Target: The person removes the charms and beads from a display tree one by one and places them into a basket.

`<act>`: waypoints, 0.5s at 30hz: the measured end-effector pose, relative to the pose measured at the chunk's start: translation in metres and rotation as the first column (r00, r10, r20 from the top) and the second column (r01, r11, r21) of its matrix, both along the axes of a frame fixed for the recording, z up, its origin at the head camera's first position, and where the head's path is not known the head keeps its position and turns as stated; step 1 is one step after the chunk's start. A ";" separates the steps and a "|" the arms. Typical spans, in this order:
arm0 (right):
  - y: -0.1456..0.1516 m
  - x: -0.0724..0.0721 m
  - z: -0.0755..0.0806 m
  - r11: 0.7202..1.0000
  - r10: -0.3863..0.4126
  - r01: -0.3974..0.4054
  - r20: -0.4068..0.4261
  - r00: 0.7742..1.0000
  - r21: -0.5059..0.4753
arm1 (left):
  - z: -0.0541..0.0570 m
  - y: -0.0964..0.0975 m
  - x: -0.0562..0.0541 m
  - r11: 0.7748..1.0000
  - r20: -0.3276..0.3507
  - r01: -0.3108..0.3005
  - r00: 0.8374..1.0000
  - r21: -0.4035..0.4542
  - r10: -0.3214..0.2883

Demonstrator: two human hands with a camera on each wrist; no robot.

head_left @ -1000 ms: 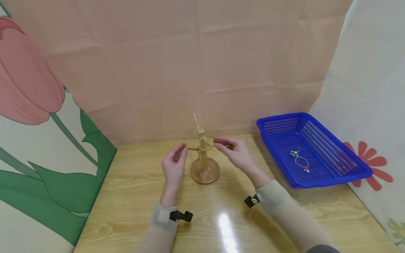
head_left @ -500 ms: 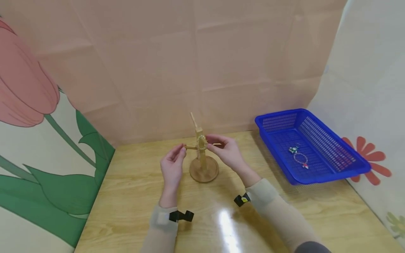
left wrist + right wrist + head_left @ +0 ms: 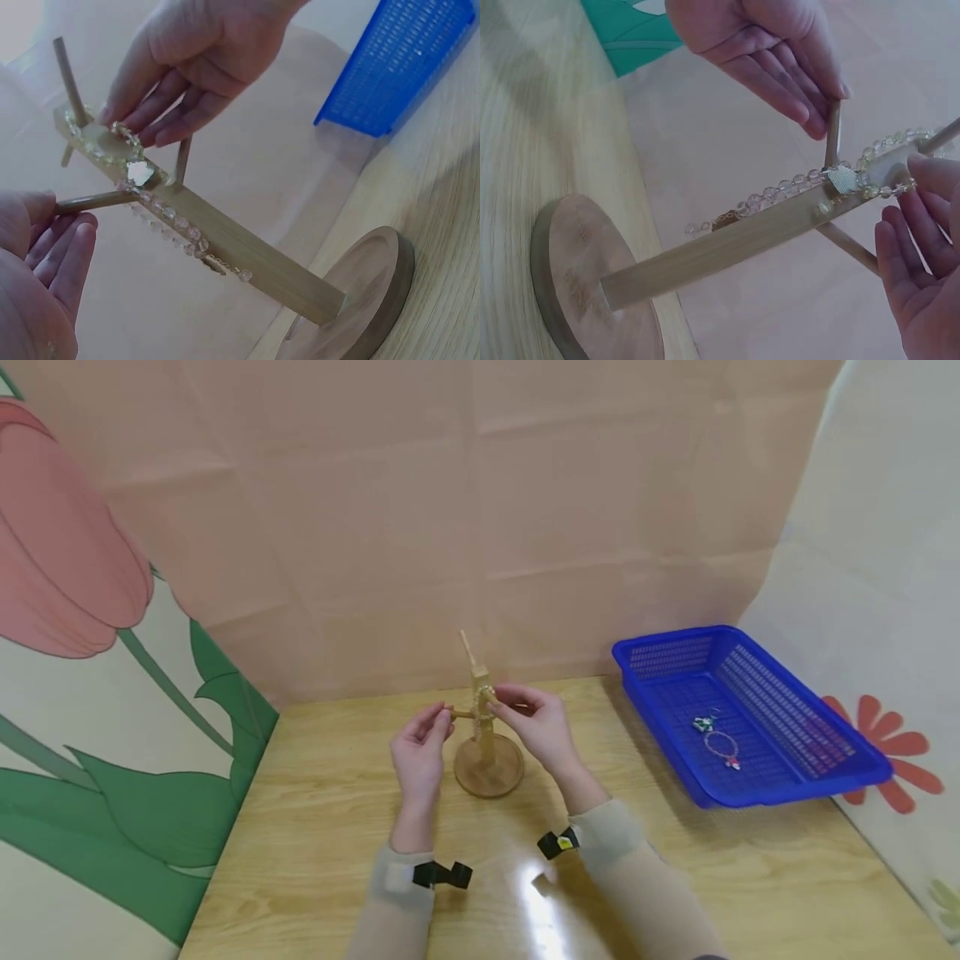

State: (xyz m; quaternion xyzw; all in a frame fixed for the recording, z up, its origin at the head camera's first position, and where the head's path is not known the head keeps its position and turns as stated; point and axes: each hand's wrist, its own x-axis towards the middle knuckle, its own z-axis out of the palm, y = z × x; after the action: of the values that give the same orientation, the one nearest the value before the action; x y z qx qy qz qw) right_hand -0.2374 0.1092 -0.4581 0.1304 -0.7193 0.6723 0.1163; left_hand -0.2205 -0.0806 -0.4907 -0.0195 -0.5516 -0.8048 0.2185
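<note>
A wooden jewelry stand (image 3: 486, 752) with a round base and side pegs stands upright on the table. My left hand (image 3: 418, 752) pinches the tip of its left peg (image 3: 97, 201) between thumb and fingers. A pink clear-bead bracelet (image 3: 780, 190) hangs from that peg along the post. Higher up, a yellow-bead bracelet (image 3: 112, 160) with a shiny pale charm (image 3: 139, 172) loops around the front peg (image 3: 69, 79). My right hand (image 3: 542, 727) pinches the edge of the yellow bracelet with thumb and fingertips, close to the post.
To the right stands a blue plastic basket (image 3: 701, 789). Inside it lie a bead bracelet (image 3: 722, 744) with a red and white charm and a small green and white piece (image 3: 703, 724). A pink cloth backdrop (image 3: 360, 568) rises behind the table.
My right hand has moved left from the right peg's tip to the yellow bracelet at the post. My left hand stays at the left peg's tip. The head view has shifted slightly.
</note>
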 end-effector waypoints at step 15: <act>-0.004 0.003 -0.004 0.997 -0.060 0.059 -0.025 0.998 -0.043 | 0.003 -0.003 0.002 0.999 0.035 0.030 0.999 0.030 -0.031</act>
State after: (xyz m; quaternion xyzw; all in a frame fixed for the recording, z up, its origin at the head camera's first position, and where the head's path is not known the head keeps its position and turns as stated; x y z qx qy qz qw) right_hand -0.2346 0.1052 -0.4621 0.1152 -0.7068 0.6820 0.1485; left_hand -0.2184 -0.0832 -0.4876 -0.0103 -0.5429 -0.8163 0.1968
